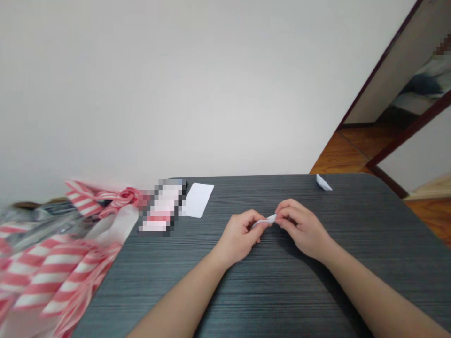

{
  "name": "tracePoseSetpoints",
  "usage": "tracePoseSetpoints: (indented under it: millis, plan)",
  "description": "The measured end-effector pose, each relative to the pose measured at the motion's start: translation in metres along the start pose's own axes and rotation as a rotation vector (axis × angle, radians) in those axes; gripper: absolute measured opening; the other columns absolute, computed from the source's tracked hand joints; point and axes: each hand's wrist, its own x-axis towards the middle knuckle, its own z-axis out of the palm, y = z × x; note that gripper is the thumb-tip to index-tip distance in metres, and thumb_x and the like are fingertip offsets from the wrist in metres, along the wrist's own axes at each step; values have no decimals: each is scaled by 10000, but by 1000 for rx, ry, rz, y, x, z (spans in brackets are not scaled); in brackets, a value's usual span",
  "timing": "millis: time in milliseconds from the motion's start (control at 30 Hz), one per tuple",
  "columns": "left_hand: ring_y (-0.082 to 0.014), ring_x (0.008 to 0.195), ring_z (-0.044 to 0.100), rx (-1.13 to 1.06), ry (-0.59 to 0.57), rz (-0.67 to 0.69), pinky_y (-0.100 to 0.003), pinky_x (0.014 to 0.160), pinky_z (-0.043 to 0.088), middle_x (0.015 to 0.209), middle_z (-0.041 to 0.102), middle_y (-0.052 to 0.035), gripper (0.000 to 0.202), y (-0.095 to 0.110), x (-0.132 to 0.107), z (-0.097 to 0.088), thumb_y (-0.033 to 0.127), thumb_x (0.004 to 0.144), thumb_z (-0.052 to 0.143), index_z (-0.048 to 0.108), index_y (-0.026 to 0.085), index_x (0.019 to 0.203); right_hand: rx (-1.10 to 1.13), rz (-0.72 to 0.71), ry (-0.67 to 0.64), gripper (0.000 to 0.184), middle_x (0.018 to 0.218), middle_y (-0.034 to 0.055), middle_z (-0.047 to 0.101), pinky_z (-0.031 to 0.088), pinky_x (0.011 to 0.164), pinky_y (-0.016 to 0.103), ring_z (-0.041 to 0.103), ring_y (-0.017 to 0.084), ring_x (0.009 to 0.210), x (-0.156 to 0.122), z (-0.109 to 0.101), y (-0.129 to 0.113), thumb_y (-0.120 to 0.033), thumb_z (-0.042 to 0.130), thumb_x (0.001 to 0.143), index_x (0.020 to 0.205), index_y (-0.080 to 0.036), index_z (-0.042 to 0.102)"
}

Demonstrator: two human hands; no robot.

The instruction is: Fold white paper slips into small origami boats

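Both of my hands meet over the middle of a dark grey table (289, 291). Between them is a small folded piece of white paper (267, 220). My left hand (241, 237) pinches its left end with curled fingers. My right hand (301, 225) pinches its right end, fingers pressed together. Most of the paper is hidden inside the fingers.
A flat white paper slip (199, 199) lies at the table's far left, beside a pixelated pink and white item (162, 206). A small folded white paper shape (323, 183) sits at the far edge. A red and white striped plastic bag (56, 263) lies at the left. A wooden floor and doorway show at right.
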Motion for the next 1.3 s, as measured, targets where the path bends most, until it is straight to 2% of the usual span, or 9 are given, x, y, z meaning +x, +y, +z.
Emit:
tracePoseSetpoints:
  millis: [100, 167, 233, 267, 333, 400, 500, 867, 1300]
  plan:
    - [-90, 477, 506, -3, 0, 6, -194, 489, 378, 542, 561, 37, 238, -1, 0, 0, 378, 899, 588, 680, 161, 863, 36, 38, 19, 120, 946, 50, 605, 460, 747, 292, 586, 168, 837, -1, 1, 1, -138, 552, 922, 835, -200, 605]
    - [-91, 476, 507, -17, 13, 7, -194, 487, 378, 540, 563, 36, 229, -2, 1, 0, 375, 894, 592, 669, 163, 858, 93, 136, 32, 39, 859, 26, 602, 454, 650, 273, 568, 149, 705, -3, 3, 3, -175, 580, 907, 927, -207, 591]
    - [-93, 476, 512, -47, 29, 5, -195, 489, 387, 542, 568, 37, 214, -3, 1, 0, 367, 894, 591, 653, 165, 860, 143, 270, -12, 188, 681, -38, 554, 406, 531, 246, 496, 127, 542, -5, 6, 6, -219, 639, 871, 1043, -213, 564]
    - [-94, 477, 516, -62, 30, 3, -195, 492, 393, 544, 571, 37, 209, -4, 1, 0, 364, 895, 589, 646, 166, 862, 148, 301, -26, 211, 651, -47, 546, 398, 518, 240, 495, 126, 532, -5, 7, 7, -229, 658, 853, 1045, -209, 570]
    - [-96, 482, 525, -75, 14, -1, -196, 498, 400, 549, 577, 35, 202, -5, 1, 1, 360, 897, 586, 640, 167, 870, 169, 334, -77, 156, 636, -44, 557, 402, 518, 233, 515, 126, 539, -5, 8, 8, -249, 660, 847, 982, -202, 597]
    - [-98, 491, 536, -73, -14, -1, -197, 503, 401, 557, 586, 31, 201, -6, 1, 0, 359, 899, 585, 641, 167, 877, 187, 343, -115, 83, 639, -33, 573, 410, 528, 229, 533, 123, 550, -4, 8, 7, -269, 632, 868, 896, -192, 618]
    - [-101, 506, 547, -76, -43, -1, -199, 512, 406, 571, 597, 25, 200, -6, 1, 0, 358, 901, 582, 640, 168, 884, 173, 348, -132, 137, 593, -36, 559, 393, 523, 223, 518, 116, 534, -3, 7, 2, -296, 604, 895, 828, -180, 634]
    - [-99, 493, 562, -174, -15, -34, -191, 492, 435, 585, 575, 59, 181, -2, 2, 3, 315, 867, 616, 558, 192, 986, 150, 312, -121, 152, 582, -39, 567, 378, 525, 214, 501, 112, 535, -2, 4, -2, -267, 593, 894, 769, -182, 610]
    - [-144, 677, 659, -21, -144, 2, -239, 660, 514, 770, 727, -60, 264, 1, 2, -3, 341, 920, 552, 717, 145, 856, 138, 245, -137, 164, 616, -19, 618, 399, 539, 217, 539, 117, 565, -1, 4, -6, -239, 589, 898, 771, -176, 671]
